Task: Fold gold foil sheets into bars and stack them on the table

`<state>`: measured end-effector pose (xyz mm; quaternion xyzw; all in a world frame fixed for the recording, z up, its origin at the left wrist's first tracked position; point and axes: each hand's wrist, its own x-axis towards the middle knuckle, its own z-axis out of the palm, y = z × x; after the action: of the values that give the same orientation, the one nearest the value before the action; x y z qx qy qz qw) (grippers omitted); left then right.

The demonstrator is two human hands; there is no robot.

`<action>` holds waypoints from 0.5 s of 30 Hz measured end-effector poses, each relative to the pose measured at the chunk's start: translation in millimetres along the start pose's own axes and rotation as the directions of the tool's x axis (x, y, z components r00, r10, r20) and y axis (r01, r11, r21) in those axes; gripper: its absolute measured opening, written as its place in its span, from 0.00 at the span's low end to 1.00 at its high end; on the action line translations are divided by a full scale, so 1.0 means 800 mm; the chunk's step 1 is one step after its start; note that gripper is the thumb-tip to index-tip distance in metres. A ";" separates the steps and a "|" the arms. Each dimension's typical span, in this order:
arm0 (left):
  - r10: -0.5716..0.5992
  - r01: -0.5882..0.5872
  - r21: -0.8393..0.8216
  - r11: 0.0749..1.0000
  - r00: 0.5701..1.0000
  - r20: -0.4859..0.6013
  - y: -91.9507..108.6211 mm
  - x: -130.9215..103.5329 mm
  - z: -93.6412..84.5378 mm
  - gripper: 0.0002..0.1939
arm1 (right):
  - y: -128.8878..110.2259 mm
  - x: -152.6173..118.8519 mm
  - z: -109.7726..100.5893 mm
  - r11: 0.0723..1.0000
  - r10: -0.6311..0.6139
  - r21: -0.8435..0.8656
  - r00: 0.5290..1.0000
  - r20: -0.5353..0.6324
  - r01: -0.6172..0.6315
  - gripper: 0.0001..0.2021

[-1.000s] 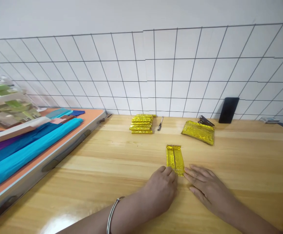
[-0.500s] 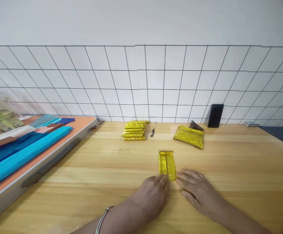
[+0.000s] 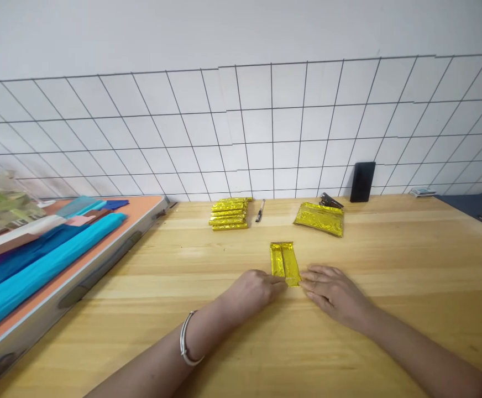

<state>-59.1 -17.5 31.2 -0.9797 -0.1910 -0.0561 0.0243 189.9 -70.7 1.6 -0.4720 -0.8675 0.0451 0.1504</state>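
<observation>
In front of me a folded piece of gold foil paper point(image 3: 281, 261) lies flat on the wooden table, a seam running down its middle. My left hand point(image 3: 254, 288) is closed at its near left corner, the fingers together and bent over the edge; the thumb is hidden. At the lower right edge rests my right hand point(image 3: 333, 292), its fingers stretched out and slightly apart, fingertips touching the foil. A bangle point(image 3: 186, 338) circles my left wrist.
Several folded gold foil strips point(image 3: 229, 214) are stacked at the back, beside a pen point(image 3: 260, 211). Gold foil sheets point(image 3: 319, 219) lie near a black stapler-like object point(image 3: 330, 200). A black phone-like slab point(image 3: 362, 182) leans on the wall. Rolled coloured paper point(image 3: 71, 243) covers an orange board.
The view has tilted and dropped slightly, so things sit higher in it. My left fingers have shifted a little along the foil's near edge; my right hand stays at its right side.
</observation>
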 end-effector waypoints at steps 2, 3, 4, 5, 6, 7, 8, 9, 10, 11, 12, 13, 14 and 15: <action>0.030 -0.030 0.059 0.998 1.000 0.007 0.007 -0.001 0.001 0.06 | 0.001 0.000 0.002 1.000 -0.013 -0.004 1.000 -0.010 0.013 0.16; 0.042 -0.043 0.093 0.995 0.999 0.008 0.011 -0.001 0.003 0.06 | 0.002 0.001 0.002 1.000 -0.022 -0.006 1.000 -0.014 0.022 0.16; 0.052 -0.052 0.122 0.991 0.999 0.002 0.014 -0.001 0.005 0.06 | 0.002 0.001 0.003 0.999 -0.033 -0.007 0.999 -0.019 0.033 0.16; 0.060 -0.058 0.143 0.988 0.998 -0.008 0.016 -0.001 0.009 0.06 | 0.003 0.001 0.004 0.999 -0.042 -0.009 0.999 -0.027 0.042 0.16; 0.065 -0.062 0.154 0.986 0.998 -0.021 0.018 -0.001 0.012 0.06 | 0.004 0.002 0.004 0.999 -0.049 -0.013 0.998 -0.033 0.049 0.16; 0.070 -0.064 0.161 0.985 0.997 -0.035 0.018 0.000 0.015 0.07 | 0.005 0.002 0.005 0.998 -0.056 -0.019 0.998 -0.041 0.055 0.16; 0.075 -0.066 0.163 0.984 0.996 -0.047 0.018 0.000 0.019 0.07 | 0.007 0.002 0.006 0.998 -0.063 -0.027 0.997 -0.048 0.062 0.15; 0.077 -0.067 0.163 0.984 0.995 -0.055 0.017 -0.001 0.021 0.07 | 0.008 0.002 0.007 0.997 -0.073 -0.037 0.996 -0.054 0.071 0.15; 0.077 -0.067 0.162 0.984 0.995 -0.059 0.016 0.000 0.024 0.07 | 0.009 0.002 0.009 0.995 -0.086 -0.049 0.994 -0.061 0.083 0.15; 0.073 -0.062 0.161 0.985 0.995 -0.061 0.015 0.000 0.025 0.07 | 0.009 0.002 0.010 0.994 -0.100 -0.061 0.992 -0.072 0.096 0.15; 0.063 -0.052 0.157 0.986 0.996 -0.061 0.014 0.000 0.026 0.07 | 0.009 0.003 0.011 0.992 -0.113 -0.074 0.990 -0.090 0.106 0.15; 0.047 -0.037 0.151 0.988 0.997 -0.061 0.014 0.001 0.027 0.07 | 0.007 0.003 0.012 0.990 -0.116 -0.090 0.987 -0.113 0.106 0.15; 0.026 -0.017 0.139 0.990 0.998 -0.061 0.015 0.002 0.027 0.06 | 0.005 0.003 0.013 0.989 -0.111 -0.109 0.984 -0.142 0.096 0.15; 0.001 0.007 0.121 0.993 0.998 -0.061 0.016 0.003 0.027 0.06 | 0.002 0.003 0.014 0.989 -0.100 -0.128 0.979 -0.178 0.077 0.16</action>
<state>-50.1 -27.0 9.7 -0.9740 -0.1947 -0.0743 0.0895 186.3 -66.9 -8.4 -0.4433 -0.8712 -0.0579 0.2027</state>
